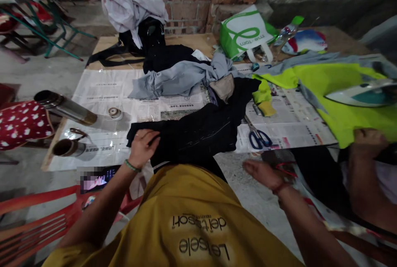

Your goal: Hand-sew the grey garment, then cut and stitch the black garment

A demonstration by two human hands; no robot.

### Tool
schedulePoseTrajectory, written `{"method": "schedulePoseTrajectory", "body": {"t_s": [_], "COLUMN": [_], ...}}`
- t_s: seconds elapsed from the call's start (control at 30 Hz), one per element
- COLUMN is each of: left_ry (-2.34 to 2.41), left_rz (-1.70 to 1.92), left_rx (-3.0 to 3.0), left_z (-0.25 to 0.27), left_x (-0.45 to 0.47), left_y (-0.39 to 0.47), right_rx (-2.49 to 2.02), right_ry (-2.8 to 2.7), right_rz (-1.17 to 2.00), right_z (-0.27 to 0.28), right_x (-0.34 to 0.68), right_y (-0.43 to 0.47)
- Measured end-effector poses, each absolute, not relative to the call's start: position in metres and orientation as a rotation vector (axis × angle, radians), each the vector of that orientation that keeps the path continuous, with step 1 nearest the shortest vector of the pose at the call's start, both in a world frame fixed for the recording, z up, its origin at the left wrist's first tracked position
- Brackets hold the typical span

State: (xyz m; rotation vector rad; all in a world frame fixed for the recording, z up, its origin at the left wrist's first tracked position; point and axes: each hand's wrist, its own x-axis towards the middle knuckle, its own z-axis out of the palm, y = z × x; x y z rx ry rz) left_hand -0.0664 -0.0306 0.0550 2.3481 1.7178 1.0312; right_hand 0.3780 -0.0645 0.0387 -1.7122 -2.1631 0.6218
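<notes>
A black garment (198, 134) with broken lines of white stitching lies across the table's near edge, in front of my body. My left hand (144, 145) is at its left end, with bent fingers closed on the cloth. Off the table edge to the right, my right hand (260, 172) is apart from the garment. Its fingers are drawn together and slightly blurred; whatever they may hold is too small to see. Blue-handled scissors (259, 138) lie on the newspaper between the garment and a co-worker's hand (370, 141).
Newspaper (99, 89) covers the table. A steel flask (66, 108), a cup (68, 147) and a lid (115, 113) stand left. Grey clothing (173, 79) and a green-white bag (245, 33) lie behind. An iron (362, 93) rests on a yellow garment (335, 77). A red chair (43, 221) is left.
</notes>
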Motion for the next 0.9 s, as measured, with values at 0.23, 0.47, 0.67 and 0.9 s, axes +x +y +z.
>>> {"method": "schedulePoseTrajectory", "body": {"t_s": [0.23,0.47,0.67,0.9], "left_ry": [1.992,1.766,1.791,1.863], "left_rz": [0.666,0.77,1.044,1.31], "left_rx": [2.18,1.474,1.565,2.033], "left_z": [0.039,0.056,0.124,0.216], "left_x": [-0.088,-0.114,-0.125,-0.12], "left_y": [-0.007,0.022,0.085,0.145], "right_rx": [-1.394,-1.642,-1.636,-1.366], "right_ry": [-2.535,-2.36,-1.921,-1.773], "right_rz": [0.013,0.529,0.564,0.211], "right_z": [0.095,0.095,0.148,0.207], "right_x": [0.295,0.286,0.292,0.293], "right_y": [0.051,0.108,0.158,0.205]}}
